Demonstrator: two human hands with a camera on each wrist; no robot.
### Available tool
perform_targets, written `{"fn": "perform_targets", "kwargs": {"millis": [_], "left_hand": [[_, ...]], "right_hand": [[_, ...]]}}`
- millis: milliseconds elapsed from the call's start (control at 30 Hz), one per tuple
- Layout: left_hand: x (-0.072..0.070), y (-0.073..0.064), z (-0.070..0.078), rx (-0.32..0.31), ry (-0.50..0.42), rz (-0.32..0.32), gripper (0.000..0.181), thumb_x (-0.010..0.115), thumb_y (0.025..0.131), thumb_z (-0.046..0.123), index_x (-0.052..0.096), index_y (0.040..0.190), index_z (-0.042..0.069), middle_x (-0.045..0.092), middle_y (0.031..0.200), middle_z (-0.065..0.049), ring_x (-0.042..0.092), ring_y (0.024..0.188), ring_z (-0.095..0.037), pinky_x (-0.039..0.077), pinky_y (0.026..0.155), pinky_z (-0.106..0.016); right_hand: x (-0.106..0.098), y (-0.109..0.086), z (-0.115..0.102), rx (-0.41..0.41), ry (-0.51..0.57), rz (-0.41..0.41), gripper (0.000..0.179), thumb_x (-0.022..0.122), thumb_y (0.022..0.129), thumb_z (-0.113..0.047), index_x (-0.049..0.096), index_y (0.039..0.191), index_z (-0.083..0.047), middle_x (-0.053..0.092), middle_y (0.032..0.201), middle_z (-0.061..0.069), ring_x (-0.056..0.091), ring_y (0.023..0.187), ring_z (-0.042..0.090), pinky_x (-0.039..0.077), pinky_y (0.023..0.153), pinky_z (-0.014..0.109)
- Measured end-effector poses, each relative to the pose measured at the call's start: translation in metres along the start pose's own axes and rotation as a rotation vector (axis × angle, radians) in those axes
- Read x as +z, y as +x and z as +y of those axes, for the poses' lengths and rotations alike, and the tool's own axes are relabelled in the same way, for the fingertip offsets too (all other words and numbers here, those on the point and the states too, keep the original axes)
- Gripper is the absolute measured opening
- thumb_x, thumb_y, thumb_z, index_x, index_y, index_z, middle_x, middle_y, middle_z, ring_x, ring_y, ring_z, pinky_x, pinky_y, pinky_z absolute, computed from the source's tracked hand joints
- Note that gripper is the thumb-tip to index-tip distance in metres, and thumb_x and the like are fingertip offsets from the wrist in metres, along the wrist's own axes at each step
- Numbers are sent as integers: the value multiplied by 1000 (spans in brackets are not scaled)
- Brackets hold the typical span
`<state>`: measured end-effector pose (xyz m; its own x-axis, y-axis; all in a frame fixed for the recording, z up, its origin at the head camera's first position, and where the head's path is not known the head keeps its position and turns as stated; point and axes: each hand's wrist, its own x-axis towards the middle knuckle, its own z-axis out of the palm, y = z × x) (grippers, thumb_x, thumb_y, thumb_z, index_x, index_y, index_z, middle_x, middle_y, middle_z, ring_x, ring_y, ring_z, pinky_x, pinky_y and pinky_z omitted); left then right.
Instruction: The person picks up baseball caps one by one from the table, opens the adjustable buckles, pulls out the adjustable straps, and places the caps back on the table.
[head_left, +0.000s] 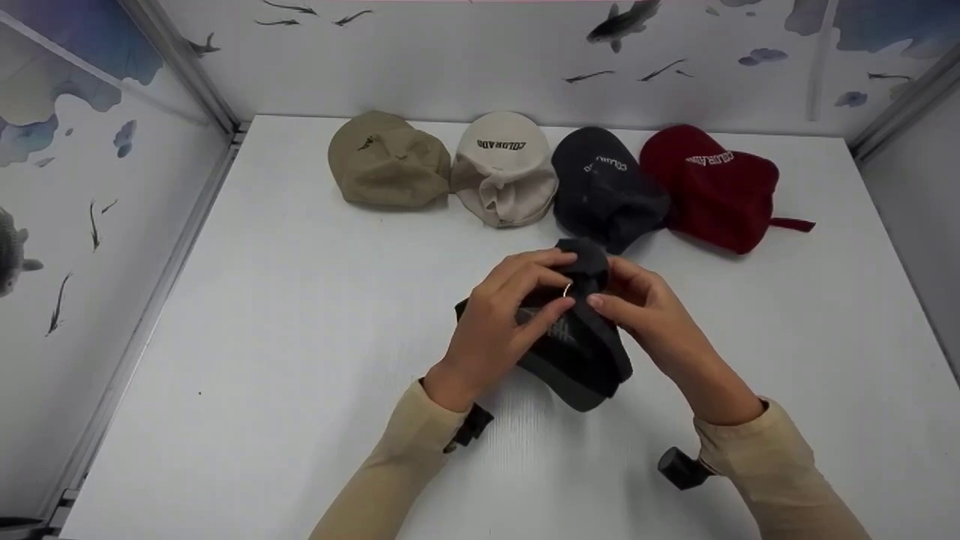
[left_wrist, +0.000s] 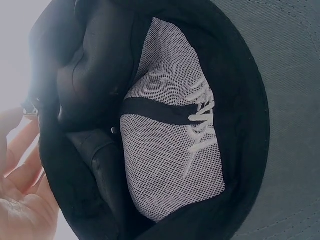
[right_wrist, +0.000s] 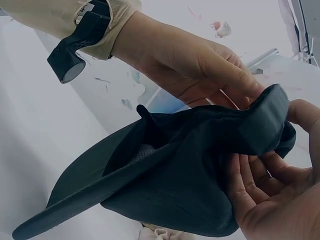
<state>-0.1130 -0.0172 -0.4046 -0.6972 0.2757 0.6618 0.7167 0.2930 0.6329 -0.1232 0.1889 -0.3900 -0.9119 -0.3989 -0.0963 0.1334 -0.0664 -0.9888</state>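
Note:
A dark cap [head_left: 581, 360] is held between the two hands, its inside turned toward the body and its brim low. My left hand [head_left: 495, 322] pinches the cap's back edge beside a small shiny metal piece [left_wrist: 31, 111]. From the other side, my right hand [head_left: 660, 322] pinches the dark strap [right_wrist: 262, 122] between thumb and fingers. In the left wrist view, white mesh lining [left_wrist: 170, 160] and pale stitching show inside the crown, with the grey brim [left_wrist: 295, 125] at the right. The right fingertips are partly hidden behind the cap's fabric in the right wrist view.
Along the back of the white table [head_left: 300, 337] lie an olive-tan cap [head_left: 390, 169], a cream cap [head_left: 502, 161], a navy cap [head_left: 607, 180] and a red cap [head_left: 712, 187] with its strap sticking out. White panels with fish drawings stand behind and at the sides.

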Motion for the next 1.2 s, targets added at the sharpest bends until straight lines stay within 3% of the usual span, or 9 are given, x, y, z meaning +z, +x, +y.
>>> {"fn": "perform_targets", "kwargs": {"millis": [433,833,1033,1200], "left_hand": [[4,-2,-1,21,34,-10,20,66,96,24,68,104,7,65,129,-7,56,128,-16,42,111,-24],[-1,-1,-1,57,100,-7,26,72,92,31,68,104,10,60,135,-8,54,128,-19,42,112,-28],[-5,-4,0,18,227,46,17,67,96,29,68,101,13,58,119,-7,54,109,-19,46,99,-29],[-5,-5,1,-37,302,41,16,67,96,30,69,101,15,60,102,-3,53,91,-16,47,86,-29]], "right_hand": [[2,1,2,-38,-57,18,48,56,93,3,50,141,3,67,111,4,65,94,11,56,78,22],[6,1,4,-45,-61,110,40,58,90,8,61,129,0,70,101,3,64,87,10,55,72,20],[6,2,4,-34,-55,142,40,59,89,9,63,127,-3,71,99,1,63,85,9,53,70,20],[6,2,5,-43,-50,136,36,59,89,10,67,120,-8,72,98,0,64,85,8,54,71,20]]}}
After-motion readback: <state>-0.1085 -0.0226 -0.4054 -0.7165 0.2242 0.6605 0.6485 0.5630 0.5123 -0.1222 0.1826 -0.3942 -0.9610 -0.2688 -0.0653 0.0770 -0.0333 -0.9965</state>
